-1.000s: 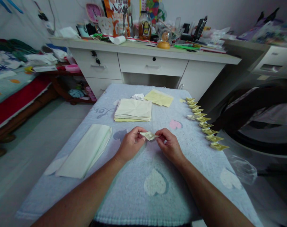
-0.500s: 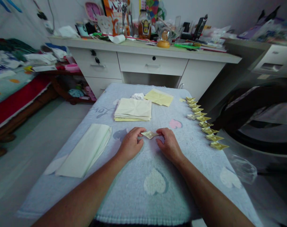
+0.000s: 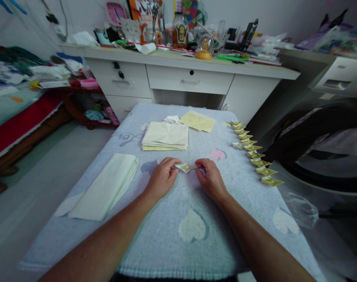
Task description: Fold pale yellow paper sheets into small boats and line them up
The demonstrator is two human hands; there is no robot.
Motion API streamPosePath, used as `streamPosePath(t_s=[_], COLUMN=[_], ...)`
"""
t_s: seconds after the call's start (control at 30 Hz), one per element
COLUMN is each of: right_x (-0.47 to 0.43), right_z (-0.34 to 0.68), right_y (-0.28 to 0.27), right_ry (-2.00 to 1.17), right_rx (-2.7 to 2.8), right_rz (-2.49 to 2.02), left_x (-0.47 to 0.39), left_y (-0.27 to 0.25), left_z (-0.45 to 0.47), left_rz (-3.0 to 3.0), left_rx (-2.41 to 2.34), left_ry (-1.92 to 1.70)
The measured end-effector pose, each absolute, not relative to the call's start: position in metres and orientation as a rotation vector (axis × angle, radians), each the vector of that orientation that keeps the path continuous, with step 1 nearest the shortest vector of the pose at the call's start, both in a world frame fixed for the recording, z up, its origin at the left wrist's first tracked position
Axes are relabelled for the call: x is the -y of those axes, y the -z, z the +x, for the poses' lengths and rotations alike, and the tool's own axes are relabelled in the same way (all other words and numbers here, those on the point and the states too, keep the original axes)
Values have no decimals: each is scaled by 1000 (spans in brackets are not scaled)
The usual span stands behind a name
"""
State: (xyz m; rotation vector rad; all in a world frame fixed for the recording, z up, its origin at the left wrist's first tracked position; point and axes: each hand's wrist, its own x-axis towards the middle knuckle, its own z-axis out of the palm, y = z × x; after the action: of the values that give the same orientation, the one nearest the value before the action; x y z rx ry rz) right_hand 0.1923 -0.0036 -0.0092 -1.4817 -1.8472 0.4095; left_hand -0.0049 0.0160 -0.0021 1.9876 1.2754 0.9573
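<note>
A small folded paper boat (image 3: 185, 168), pale yellow, is held by its two pointed ends above the middle of the cloth-covered table. My left hand (image 3: 163, 175) pinches the left tip between thumb and fingers. At the opposite tip, my right hand (image 3: 209, 176) is closed in a similar pinch. Just beyond the hands lies a stack of cream paper sheets (image 3: 166, 135) with creases on the top sheet. Along the table's right edge runs a row of several finished-looking paper boats (image 3: 265, 171), mostly yellow, with one whiter boat (image 3: 238, 145) beside them.
A folded pale green-white sheet bundle (image 3: 106, 188) lies at the left. Yellow creased sheets (image 3: 198, 120) and a crumpled white tissue (image 3: 171, 119) are at the back. Behind stands a cluttered white desk (image 3: 192, 80); a washing machine (image 3: 337, 84) is on the right, a bed (image 3: 16, 105) on the left.
The fingers of my right hand have closed a little more on the boat's right tip, and the thumb has come up. The boat stays in nearly the same place.
</note>
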Motion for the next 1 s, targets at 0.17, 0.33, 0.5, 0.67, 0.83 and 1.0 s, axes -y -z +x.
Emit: streamPosePath(t_s=[0.17,0.33,0.5,0.67,0.83,1.0], right_x=[1,-1,4,-8,-57,-100], right_z=[193,203,233,284,345,379], right_y=[5,-10,-54,-89,-80,-62], right_ry=[-377,-305,-185,-45,72,79], right_rx=[1942,1951,1804,1707,1643,1630], right_rz=[-1470,-1463,-1499,-1636,-1856,-2036], left_x=[-17,-19,-20,-19,-19,-20], left_y=[4,11,13,12,12,12], left_z=[-6,-7,-6,-6,-7,-7], left_rz=[1964,1907,1888,1908,1921,1924], left_rx=[-1295,-1305,-1305,-1300,-1309,-1302], left_ry=[-967,-992,-984,-965,-951,-927])
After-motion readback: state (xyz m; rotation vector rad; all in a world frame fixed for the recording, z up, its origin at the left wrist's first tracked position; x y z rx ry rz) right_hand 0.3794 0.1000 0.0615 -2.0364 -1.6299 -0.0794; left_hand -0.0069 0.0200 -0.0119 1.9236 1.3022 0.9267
